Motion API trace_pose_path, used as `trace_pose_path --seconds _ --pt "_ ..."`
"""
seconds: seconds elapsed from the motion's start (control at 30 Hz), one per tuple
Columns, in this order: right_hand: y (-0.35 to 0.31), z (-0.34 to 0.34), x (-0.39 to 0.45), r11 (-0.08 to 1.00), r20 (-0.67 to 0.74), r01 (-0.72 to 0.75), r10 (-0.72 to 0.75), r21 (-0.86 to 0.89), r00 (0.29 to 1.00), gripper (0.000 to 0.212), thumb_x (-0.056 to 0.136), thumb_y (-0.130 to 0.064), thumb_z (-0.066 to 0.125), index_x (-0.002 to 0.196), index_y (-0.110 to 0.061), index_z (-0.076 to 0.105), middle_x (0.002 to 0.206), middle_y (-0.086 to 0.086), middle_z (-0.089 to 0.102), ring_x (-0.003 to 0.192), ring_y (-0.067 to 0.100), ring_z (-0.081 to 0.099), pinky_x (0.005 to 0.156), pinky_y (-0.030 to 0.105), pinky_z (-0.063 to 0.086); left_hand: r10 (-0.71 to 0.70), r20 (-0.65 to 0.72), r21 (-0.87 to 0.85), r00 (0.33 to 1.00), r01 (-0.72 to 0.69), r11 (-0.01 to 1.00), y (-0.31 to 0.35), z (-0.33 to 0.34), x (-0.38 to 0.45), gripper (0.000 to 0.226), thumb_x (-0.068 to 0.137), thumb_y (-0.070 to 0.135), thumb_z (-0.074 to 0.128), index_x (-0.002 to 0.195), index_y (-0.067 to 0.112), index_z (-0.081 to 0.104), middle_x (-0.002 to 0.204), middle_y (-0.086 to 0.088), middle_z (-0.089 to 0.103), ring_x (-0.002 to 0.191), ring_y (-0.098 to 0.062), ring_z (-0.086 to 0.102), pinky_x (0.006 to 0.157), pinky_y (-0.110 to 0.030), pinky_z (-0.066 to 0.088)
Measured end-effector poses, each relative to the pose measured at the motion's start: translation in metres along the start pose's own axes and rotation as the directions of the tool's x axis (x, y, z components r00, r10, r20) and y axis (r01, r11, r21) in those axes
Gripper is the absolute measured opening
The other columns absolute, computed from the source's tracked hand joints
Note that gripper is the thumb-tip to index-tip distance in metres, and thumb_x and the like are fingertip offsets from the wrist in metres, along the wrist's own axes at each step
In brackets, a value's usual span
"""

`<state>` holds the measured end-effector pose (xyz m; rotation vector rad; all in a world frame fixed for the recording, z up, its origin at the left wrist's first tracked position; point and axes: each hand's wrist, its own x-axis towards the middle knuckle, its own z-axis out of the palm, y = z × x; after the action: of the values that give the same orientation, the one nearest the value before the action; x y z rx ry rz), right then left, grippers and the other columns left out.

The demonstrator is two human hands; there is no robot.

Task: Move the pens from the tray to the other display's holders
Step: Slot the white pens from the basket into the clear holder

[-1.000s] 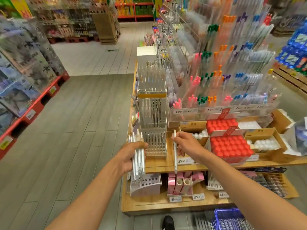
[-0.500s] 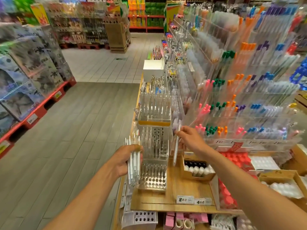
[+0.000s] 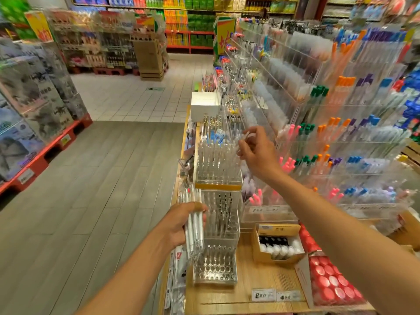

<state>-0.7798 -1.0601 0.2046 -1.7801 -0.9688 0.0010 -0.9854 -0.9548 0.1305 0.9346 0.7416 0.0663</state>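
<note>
Mid-transfer, by the look of it. Left hand wrapped round a bundle of white pens, fingers curled tight on the barrels, parked just left of the clear tiered pen holder on the wooden shelf. Right hand up high, pinching a single clear pen between thumb and fingertips, tilted, right beside the top tier of that holder. Top tier packed with upright pens, blue-capped ones at the back. Bottom tier mostly bare holes. Middle tier partly filled with dark-tipped pens. No source tray in sight from here.

Best guess at the step: slotting one pen into the top rack while holding the rest in reserve. Hard to tell if the tip has found a hole, too blurry and too much clear plastic.

Next move probably calls for: straightening the pen to vertical, lining the tip over a free hole, dropping it gently without knocking the neighbours. Then reaching back to the left bundle for another. Bottom tier looking like the easier target, frankly.

Also around: box of black and white bottles, red-capped jars, price tags.
</note>
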Motion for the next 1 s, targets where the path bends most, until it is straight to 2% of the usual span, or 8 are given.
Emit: trace_pose_path --seconds 0.1,0.2,0.27,0.47,0.57,0.8,0.93,1.0 --pt "0.001 0.013 0.001 0.992 0.024 0.031 -0.028 -0.125 0.999 0.017 0.097 -0.018 0.054 0.104 -0.024 0.040 0.074 -0.006 0.062 0.065 0.017 0.064 0.059 0.039 0.052 -0.013 0.011 0.005 1.000 0.013 1.000 0.003 -0.005 0.003 0.007 0.087 -0.002 0.064 0.093 -0.004 0.066 0.065 -0.013 0.062 0.051 -0.019 0.061 0.048 -0.026 0.054" --pt "0.004 0.020 0.006 0.967 0.052 0.058 -0.047 -0.248 0.998 0.014 0.096 -0.020 0.057 0.101 -0.021 0.044 0.073 -0.010 0.058 0.061 -0.002 0.055 0.053 0.018 0.040 -0.036 0.028 0.011 0.999 0.036 0.999 0.005 -0.010 0.007 0.006 0.087 -0.001 0.064 0.092 -0.004 0.066 0.065 -0.013 0.063 0.051 -0.019 0.062 0.050 -0.027 0.055" --pt "0.003 0.019 0.011 0.951 0.060 0.068 -0.052 -0.302 0.997 0.013 0.095 -0.020 0.059 0.100 -0.019 0.047 0.071 -0.014 0.054 0.059 -0.005 0.051 0.051 0.010 0.034 -0.049 0.033 0.020 0.998 0.048 0.999 0.006 -0.013 0.009 0.007 0.087 0.000 0.065 0.093 -0.004 0.066 0.066 -0.013 0.063 0.052 -0.019 0.062 0.051 -0.027 0.055" --pt "-0.005 0.015 0.023 0.898 0.186 0.128 -0.053 -0.421 0.981 0.016 0.094 -0.017 0.060 0.108 -0.013 0.053 0.077 -0.017 0.051 0.063 -0.002 0.050 0.059 0.022 0.039 -0.060 0.062 0.022 0.996 0.059 0.998 0.011 -0.015 0.012 0.010 0.085 -0.002 0.066 0.094 -0.004 0.065 0.067 -0.013 0.063 0.051 -0.019 0.061 0.048 -0.027 0.054" --pt "-0.007 0.018 0.025 0.863 0.232 0.158 -0.048 -0.479 0.971 0.020 0.093 -0.018 0.061 0.112 -0.014 0.055 0.088 -0.010 0.054 0.064 0.000 0.049 0.065 0.026 0.040 -0.063 0.068 0.017 0.996 0.062 0.998 0.013 -0.015 0.012 0.006 0.084 -0.003 0.066 0.090 -0.004 0.066 0.067 -0.014 0.063 0.051 -0.019 0.062 0.047 -0.027 0.054" --pt "-0.011 0.022 0.035 0.793 0.336 0.206 -0.001 -0.573 0.942 0.015 0.089 -0.020 0.068 0.102 -0.013 0.071 0.101 0.000 0.057 0.083 0.013 0.051 0.072 0.023 0.035 -0.066 0.062 0.044 0.996 0.063 0.997 0.019 -0.015 0.013 0.007 0.087 0.000 0.064 0.092 -0.004 0.066 0.064 -0.013 0.061 0.050 -0.019 0.060 0.048 -0.027 0.054" --pt "-0.012 0.027 0.038 0.778 0.342 0.164 0.069 -0.607 0.937 0.017 0.088 -0.024 0.069 0.104 -0.017 0.072 0.099 -0.007 0.047 0.090 0.016 0.054 0.060 0.019 0.032 -0.062 0.075 0.051 0.995 0.058 0.997 0.024 -0.013 0.013 0.006 0.087 0.000 0.064 0.091 -0.004 0.066 0.065 -0.013 0.061 0.051 -0.019 0.059 0.047 -0.027 0.053" --pt "-0.015 0.027 0.040 0.763 0.344 0.166 0.079 -0.625 0.936 0.020 0.088 -0.026 0.069 0.106 -0.019 0.071 0.102 -0.005 0.048 0.098 0.018 0.054 0.070 0.024 0.038 -0.061 0.084 0.053 0.995 0.056 0.997 0.025 -0.012 0.013 0.004 0.088 0.001 0.064 0.089 -0.002 0.066 0.065 -0.012 0.061 0.052 -0.018 0.059 0.048 -0.027 0.053"
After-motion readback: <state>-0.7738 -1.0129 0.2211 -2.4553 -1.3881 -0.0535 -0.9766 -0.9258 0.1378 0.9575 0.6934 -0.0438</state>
